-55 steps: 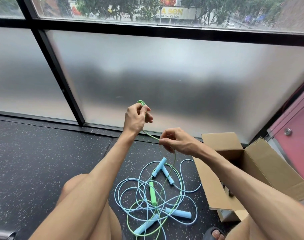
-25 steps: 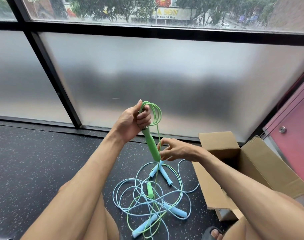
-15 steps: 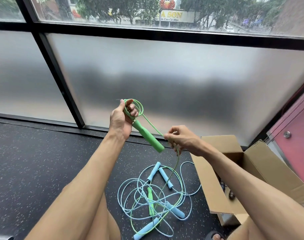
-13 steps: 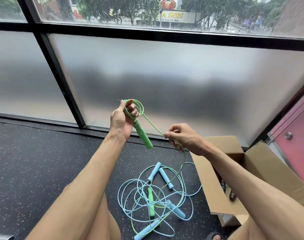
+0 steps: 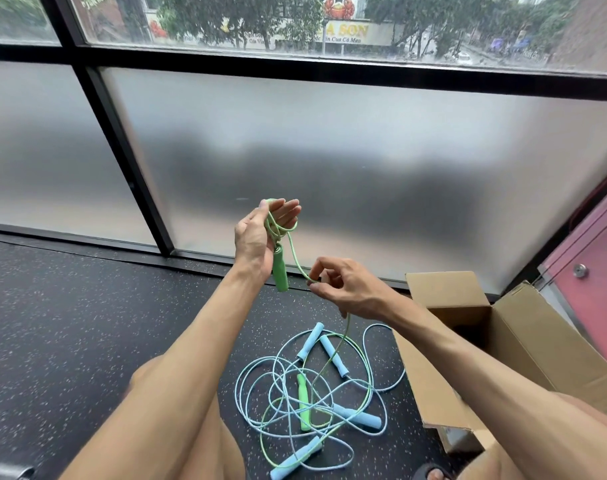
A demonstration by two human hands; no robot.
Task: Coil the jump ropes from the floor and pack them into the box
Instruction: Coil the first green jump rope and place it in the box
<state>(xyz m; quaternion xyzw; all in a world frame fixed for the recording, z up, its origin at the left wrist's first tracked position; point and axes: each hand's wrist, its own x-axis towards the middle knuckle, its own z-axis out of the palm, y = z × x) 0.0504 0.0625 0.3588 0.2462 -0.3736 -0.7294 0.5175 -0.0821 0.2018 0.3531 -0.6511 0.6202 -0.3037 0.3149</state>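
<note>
Green, thin, round cord of the green jump rope (image 5: 296, 262) lies looped over the nearly straight fingers of the left hand (image 5: 255, 237), and its cylindrical handle (image 5: 280, 270) hangs below the palm. The right hand (image 5: 350, 289) pinches the cord between thumb and forefinger. Slack drops below those fingertips onto the tangled blue jump ropes (image 5: 359, 417) beside the open cardboard box (image 5: 537, 348).

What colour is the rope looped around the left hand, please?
The rope is light green; the head view shows it.
</note>
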